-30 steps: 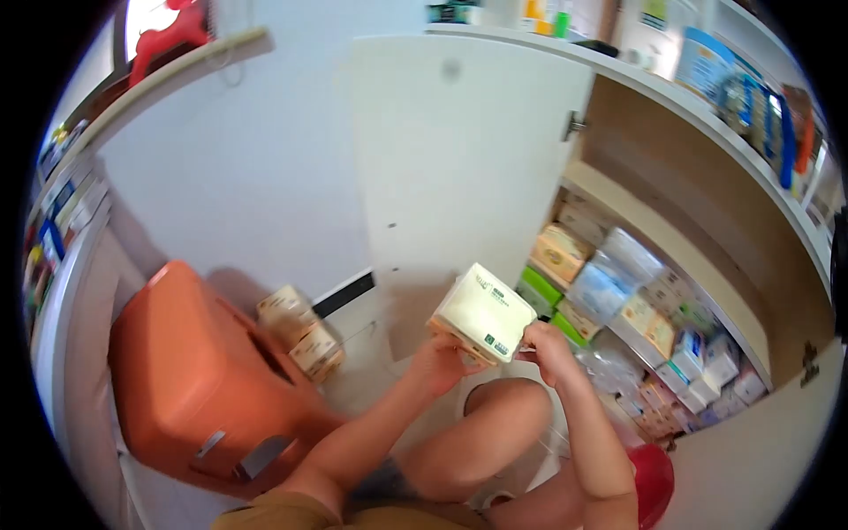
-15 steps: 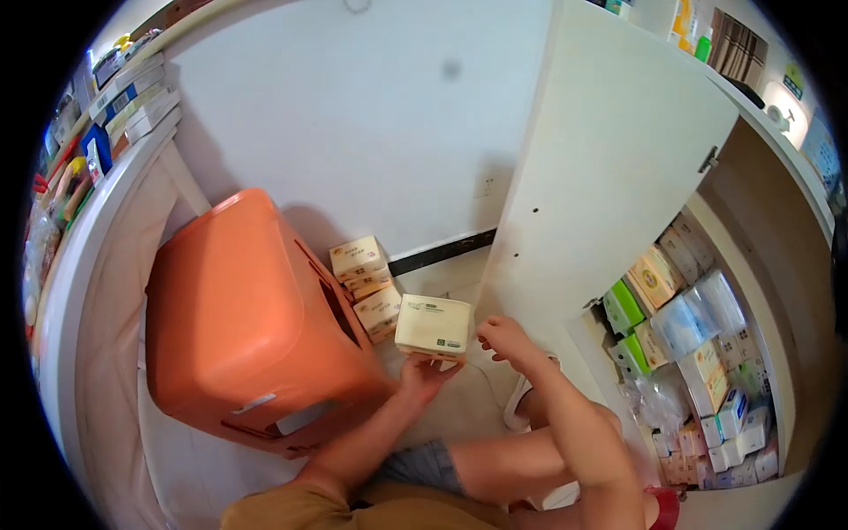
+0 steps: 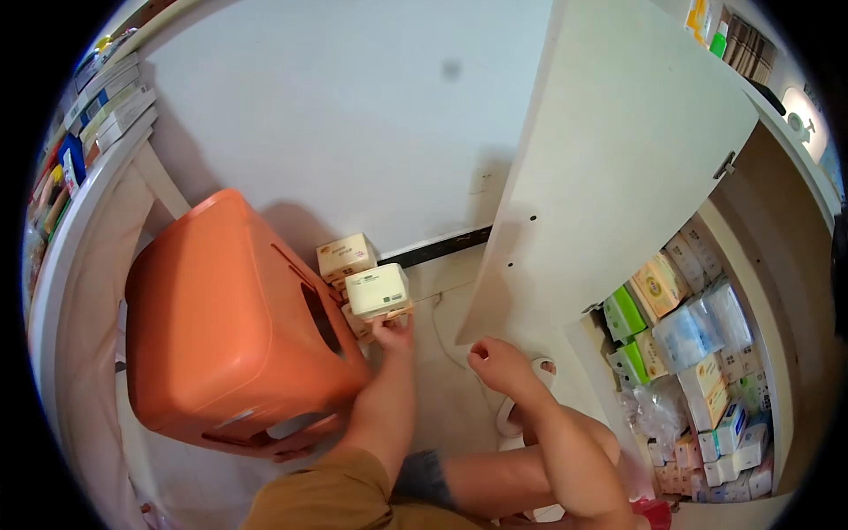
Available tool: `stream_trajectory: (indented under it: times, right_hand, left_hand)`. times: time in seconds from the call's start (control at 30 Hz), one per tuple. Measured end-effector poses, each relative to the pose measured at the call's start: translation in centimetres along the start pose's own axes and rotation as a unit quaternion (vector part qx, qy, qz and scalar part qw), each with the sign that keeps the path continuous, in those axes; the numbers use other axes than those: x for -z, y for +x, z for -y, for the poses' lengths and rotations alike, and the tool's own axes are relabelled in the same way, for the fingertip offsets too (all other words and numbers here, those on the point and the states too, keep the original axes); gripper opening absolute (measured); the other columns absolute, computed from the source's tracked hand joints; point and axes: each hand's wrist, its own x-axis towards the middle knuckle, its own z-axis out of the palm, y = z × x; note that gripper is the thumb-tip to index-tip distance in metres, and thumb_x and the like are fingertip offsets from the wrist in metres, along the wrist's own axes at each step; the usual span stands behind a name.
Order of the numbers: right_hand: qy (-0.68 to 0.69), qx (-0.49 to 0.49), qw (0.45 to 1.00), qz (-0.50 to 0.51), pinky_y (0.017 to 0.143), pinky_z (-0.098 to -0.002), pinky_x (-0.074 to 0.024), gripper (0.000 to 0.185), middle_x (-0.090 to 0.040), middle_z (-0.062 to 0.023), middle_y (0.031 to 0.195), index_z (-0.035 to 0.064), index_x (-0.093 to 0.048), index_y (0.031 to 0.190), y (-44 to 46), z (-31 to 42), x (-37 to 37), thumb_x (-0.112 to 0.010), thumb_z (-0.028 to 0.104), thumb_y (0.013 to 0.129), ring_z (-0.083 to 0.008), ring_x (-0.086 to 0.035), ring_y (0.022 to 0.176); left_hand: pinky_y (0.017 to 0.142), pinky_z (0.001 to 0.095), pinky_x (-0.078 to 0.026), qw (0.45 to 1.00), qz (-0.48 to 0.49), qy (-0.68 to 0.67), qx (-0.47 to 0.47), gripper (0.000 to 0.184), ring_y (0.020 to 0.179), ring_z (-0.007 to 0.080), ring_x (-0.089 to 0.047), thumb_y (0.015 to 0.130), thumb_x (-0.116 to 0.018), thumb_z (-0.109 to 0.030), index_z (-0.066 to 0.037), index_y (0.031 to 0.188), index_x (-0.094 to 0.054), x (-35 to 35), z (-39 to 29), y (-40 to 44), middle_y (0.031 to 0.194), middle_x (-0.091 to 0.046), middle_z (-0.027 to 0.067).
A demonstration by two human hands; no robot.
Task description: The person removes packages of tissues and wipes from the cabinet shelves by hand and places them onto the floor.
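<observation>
My left hand [image 3: 393,334] grips a pale, soft-looking tissue pack [image 3: 377,290] from below and the near side. An orange-edged pack shows under it, within the same grip. Behind and beside them, other cream tissue packs [image 3: 345,256] are stacked against the wall, partly hidden by the held ones. My right hand [image 3: 497,364] hovers over the floor to the right, its fingers curled in with nothing visible in them. It is nearest to the white cabinet door and touches neither the packs nor the door.
A large orange bin-like box [image 3: 212,327] with a dark opening stands on the left. On the right, the white cabinet door [image 3: 609,159] hangs open beside shelves packed with tissue packs [image 3: 659,281] and plastic bags [image 3: 654,411]. A thin cable [image 3: 442,331] lies on the floor.
My left hand has carried the tissue packs leftward and away from me, up to the stack by the wall. My right hand has separated from them and sits slightly lower.
</observation>
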Motion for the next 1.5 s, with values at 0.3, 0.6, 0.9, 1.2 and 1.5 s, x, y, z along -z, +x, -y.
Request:
stream_trajectory:
  times: [0.3, 0.6, 0.9, 1.2, 1.5]
  right_hand:
    - [-0.024, 0.011, 1.0, -0.009, 0.07, -0.0327, -0.0411, 0.028, -0.055, -0.0121, 0.087, 0.0036, -0.054, 0.087, 0.0, 1.1, 0.1, -0.046, 0.026, 0.071, -0.0258, -0.052, 0.081]
    - [-0.021, 0.005, 1.0, -0.013, 0.073, -0.0358, -0.0402, 0.028, -0.053, -0.0136, 0.093, 0.0044, -0.053, 0.088, -0.4, 0.8, 0.3, -0.046, 0.026, 0.071, -0.0281, -0.051, 0.085]
    - [0.009, 0.005, 0.999, -0.044, 0.07, -0.032, -0.041, 0.028, -0.056, -0.0118, 0.086, 0.0027, -0.054, 0.089, -1.0, -0.5, 1.0, -0.046, 0.024, 0.072, -0.0254, -0.052, 0.081]
    - [0.09, -0.043, 0.984, -0.149, 0.067, -0.0324, -0.0418, 0.028, -0.057, -0.0118, 0.084, 0.0037, -0.054, 0.09, -3.2, -1.8, 4.8, -0.045, 0.024, 0.072, -0.0254, -0.054, 0.078]
    - [0.201, -0.04, 0.899, -0.386, 0.064, -0.0268, -0.0425, 0.021, -0.058, -0.0092, 0.077, 0.0036, -0.055, 0.087, -9.0, -8.9, 9.9, -0.049, 0.018, 0.073, -0.0177, -0.055, 0.07]
  left_hand:
    - [0.078, 0.029, -0.034, 0.985, -0.169, 0.024, -0.025, 0.043, 0.092, 0.0164, -0.035, 0.065, -0.053, -0.019, -0.014, 0.105, -0.036, 0.6, -2.6, 1.3, 0.103, -0.036, 0.0032]
    - [0.063, 0.0244, -0.041, 0.966, -0.247, 0.039, -0.072, 0.038, 0.081, 0.0146, -0.043, 0.067, -0.053, -0.014, -0.011, 0.1, -0.033, 1.9, -2.6, 6.7, 0.095, -0.043, 0.0037]
    - [0.051, 0.0204, -0.042, 0.958, -0.274, 0.051, -0.06, 0.016, 0.065, 0.0127, -0.046, 0.076, -0.042, -0.013, -0.009, 0.092, -0.042, -1.7, -0.3, 3.6, 0.082, -0.048, 0.0018]
    - [0.059, 0.0209, -0.04, 0.948, -0.264, 0.133, 0.121, 0.026, 0.074, 0.0129, -0.042, 0.082, -0.033, -0.026, -0.009, 0.099, -0.041, -4.0, 5.9, -7.8, 0.099, -0.041, 0.0016]
    - [0.063, 0.0314, -0.041, 0.874, -0.288, 0.232, 0.317, 0.023, 0.079, 0.0209, -0.041, 0.076, -0.042, -0.016, -0.009, 0.099, -0.04, -6.4, 15.1, -17.7, 0.098, -0.035, 0.007]
